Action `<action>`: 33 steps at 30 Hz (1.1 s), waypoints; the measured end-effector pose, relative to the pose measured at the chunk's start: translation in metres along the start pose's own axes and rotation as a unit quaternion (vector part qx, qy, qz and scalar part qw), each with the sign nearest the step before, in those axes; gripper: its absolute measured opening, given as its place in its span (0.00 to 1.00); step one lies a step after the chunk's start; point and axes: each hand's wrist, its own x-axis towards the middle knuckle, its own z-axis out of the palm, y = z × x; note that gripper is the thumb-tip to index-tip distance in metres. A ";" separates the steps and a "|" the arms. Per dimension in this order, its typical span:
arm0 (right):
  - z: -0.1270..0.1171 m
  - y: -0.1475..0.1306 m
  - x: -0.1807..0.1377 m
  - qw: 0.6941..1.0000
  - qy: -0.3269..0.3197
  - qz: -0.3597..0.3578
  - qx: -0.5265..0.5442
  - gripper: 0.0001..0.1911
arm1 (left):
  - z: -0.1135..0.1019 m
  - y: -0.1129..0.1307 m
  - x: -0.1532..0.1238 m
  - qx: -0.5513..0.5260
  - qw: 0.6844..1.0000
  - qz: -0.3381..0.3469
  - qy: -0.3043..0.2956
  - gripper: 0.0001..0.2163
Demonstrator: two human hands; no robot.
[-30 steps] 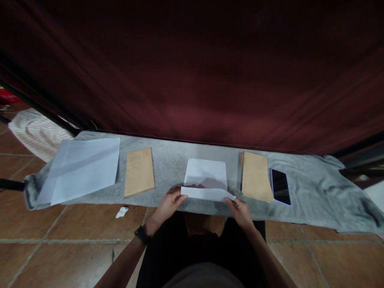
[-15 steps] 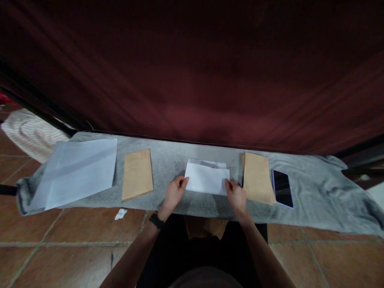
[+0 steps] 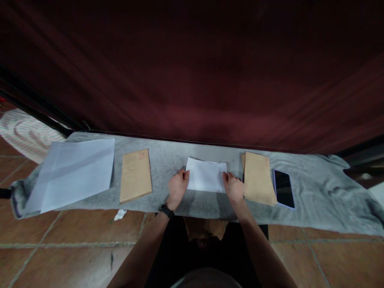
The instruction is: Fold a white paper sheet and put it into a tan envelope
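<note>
A folded white sheet of paper (image 3: 206, 176) lies on the grey cloth in front of me. My left hand (image 3: 178, 185) pinches its left edge between thumb and fingers. At the opposite edge my right hand (image 3: 233, 187) is closed on the paper in the same way. Brown envelopes (image 3: 258, 178) are stacked just right of my right hand. Another pile of brown envelopes (image 3: 136, 176), with a red mark in its top corner, rests to the left of my left hand.
Large white sheets (image 3: 76, 172) lie at the far left of the cloth-covered bench (image 3: 315, 192). A dark-screened phone (image 3: 283, 189) sits right of the envelopes. A dark red curtain (image 3: 192, 80) hangs behind. A scrap of white paper (image 3: 120, 215) is on the tiled floor.
Both hands have slid slightly away from me along the paper's edges. Its upper layer now reaches nearly to the far edge, covering the strip that showed there before.
</note>
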 end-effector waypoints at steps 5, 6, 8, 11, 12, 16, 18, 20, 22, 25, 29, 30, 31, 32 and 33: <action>0.007 -0.001 0.004 1.000 0.016 0.003 0.003 0.22 | 0.001 0.008 -0.003 0.050 0.999 -0.011 0.002 0.18; 0.008 -0.001 0.004 1.000 0.020 0.004 0.004 0.22 | 0.001 0.009 -0.004 0.057 0.998 -0.009 0.003 0.18; 0.010 -0.001 0.004 1.000 0.028 0.008 0.008 0.21 | 0.001 0.012 -0.006 0.069 0.998 -0.006 0.005 0.18; 0.012 0.002 0.002 0.997 0.069 -0.013 0.026 0.19 | 0.001 0.014 -0.007 0.080 0.997 0.000 0.002 0.17; 0.012 0.002 0.001 0.995 0.090 -0.027 0.033 0.18 | 0.001 0.014 -0.007 0.081 0.997 0.003 -0.001 0.17; 0.018 -0.002 -0.006 0.981 0.153 -0.088 0.081 0.20 | 0.000 0.014 -0.006 0.088 0.996 0.021 -0.010 0.17; 0.024 -0.009 -0.010 0.970 0.159 -0.145 0.117 0.22 | 0.000 0.015 -0.007 0.097 0.995 0.025 -0.013 0.17; 0.030 -0.017 -0.016 0.957 0.148 -0.207 0.139 0.24 | 0.000 0.015 -0.007 0.103 0.994 0.025 -0.014 0.17; 0.036 -0.024 -0.020 0.952 0.128 -0.242 0.136 0.26 | -0.001 0.016 -0.007 0.105 0.994 0.025 -0.015 0.17; 0.042 -0.029 -0.025 0.959 0.100 -0.242 0.111 0.27 | -0.001 0.018 -0.006 0.105 0.994 0.025 -0.019 0.17; 0.044 -0.028 -0.027 0.965 0.083 -0.235 0.083 0.28 | 0.000 0.018 -0.005 0.101 0.994 0.018 -0.025 0.17; 0.045 -0.027 -0.028 0.965 0.081 -0.235 0.080 0.28 | 0.000 0.018 -0.005 0.100 0.995 0.016 -0.025 0.17; 0.045 -0.027 -0.028 0.966 0.080 -0.234 0.078 0.28 | 0.000 0.017 -0.004 0.099 0.995 0.014 -0.024 0.17; 0.045 -0.027 -0.028 0.966 0.079 -0.233 0.079 0.28 | 0.001 0.017 -0.004 0.099 0.995 0.011 -0.022 0.17; 0.045 -0.027 -0.029 0.966 0.079 -0.231 0.080 0.28 | 0.002 0.017 -0.004 0.100 0.995 0.008 -0.019 0.17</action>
